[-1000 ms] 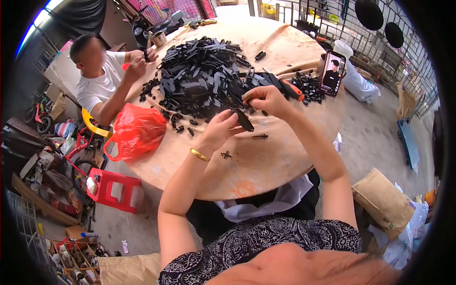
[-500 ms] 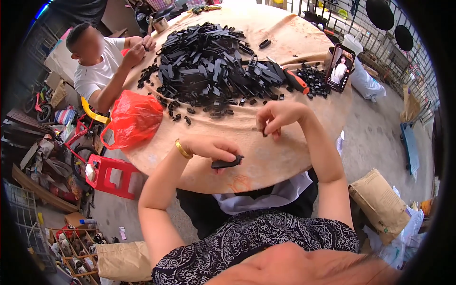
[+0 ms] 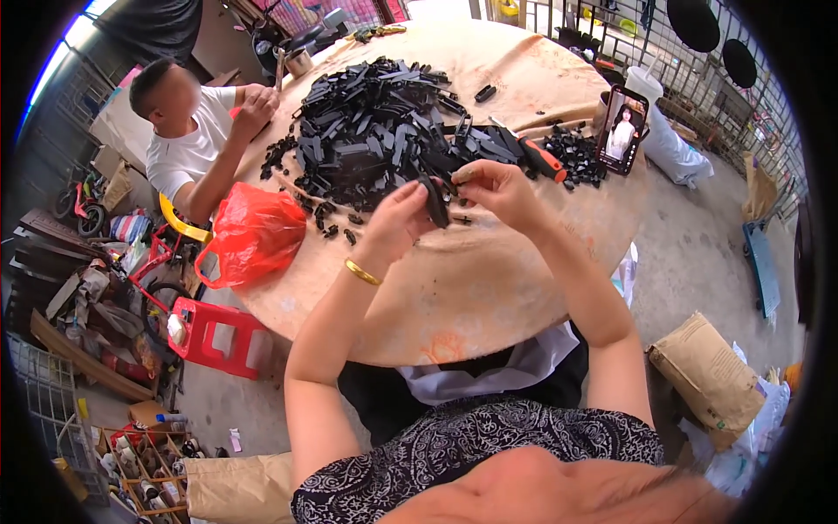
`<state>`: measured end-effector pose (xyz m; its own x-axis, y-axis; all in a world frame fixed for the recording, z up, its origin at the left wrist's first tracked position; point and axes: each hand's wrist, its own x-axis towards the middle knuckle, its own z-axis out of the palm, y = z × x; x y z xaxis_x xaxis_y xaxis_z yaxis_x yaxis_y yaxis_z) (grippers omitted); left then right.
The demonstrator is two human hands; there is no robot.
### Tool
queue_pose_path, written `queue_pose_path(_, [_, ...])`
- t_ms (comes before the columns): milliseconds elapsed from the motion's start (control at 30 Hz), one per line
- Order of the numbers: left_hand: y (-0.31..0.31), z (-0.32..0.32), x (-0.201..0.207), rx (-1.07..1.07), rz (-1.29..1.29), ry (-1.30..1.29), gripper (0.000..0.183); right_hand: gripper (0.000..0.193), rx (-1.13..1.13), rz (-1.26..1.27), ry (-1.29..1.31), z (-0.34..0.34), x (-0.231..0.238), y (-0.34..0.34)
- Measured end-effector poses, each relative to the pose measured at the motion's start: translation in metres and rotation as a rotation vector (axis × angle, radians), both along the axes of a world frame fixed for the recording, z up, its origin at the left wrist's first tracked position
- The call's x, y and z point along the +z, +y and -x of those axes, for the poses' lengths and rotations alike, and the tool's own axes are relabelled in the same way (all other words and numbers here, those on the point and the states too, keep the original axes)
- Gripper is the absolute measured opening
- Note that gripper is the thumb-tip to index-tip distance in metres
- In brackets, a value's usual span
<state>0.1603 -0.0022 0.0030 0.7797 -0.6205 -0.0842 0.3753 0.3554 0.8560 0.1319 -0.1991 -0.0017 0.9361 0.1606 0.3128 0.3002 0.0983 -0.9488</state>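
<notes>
Head view: over a tan-cloth-covered table [image 3: 489, 288], my half-curled left hand [image 3: 401, 215] grips an elongated black plastic piece [image 3: 436, 206], best steadied beside my pinched right hand [image 3: 497, 191], whose contents I cannot tell.

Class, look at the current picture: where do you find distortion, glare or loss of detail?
Head view: fisheye distortion, with a dark curved rim and a bowed metal grating; head view: glare from a bright streak at upper left; head view: pieces merging in the dark pile; head view: detail at the right hand's fingertips too small to tell.
</notes>
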Motion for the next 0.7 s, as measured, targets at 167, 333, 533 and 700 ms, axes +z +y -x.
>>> queue_pose_path(167, [-0.004, 0.019, -0.002, -0.061, 0.021, 0.089, 0.027, 0.012, -0.221, 0.113, -0.189, 0.013, 0.005, 0.01])
queue_pose_path(333, [0.001, 0.019, -0.008, 0.065, 0.004, 0.079, 0.024, 0.013, -0.198, 0.248, -0.426, 0.02, 0.013, 0.018])
queue_pose_path(533, [0.004, 0.02, 0.005, 0.029, 0.117, 0.142, 0.026, 0.012, -0.195, 0.29, -0.349, 0.02, 0.004, 0.023])
queue_pose_path(700, [0.003, 0.025, 0.007, 0.046, 0.061, 0.002, 0.026, 0.01, -0.276, 0.274, -0.287, 0.019, 0.004, 0.023])
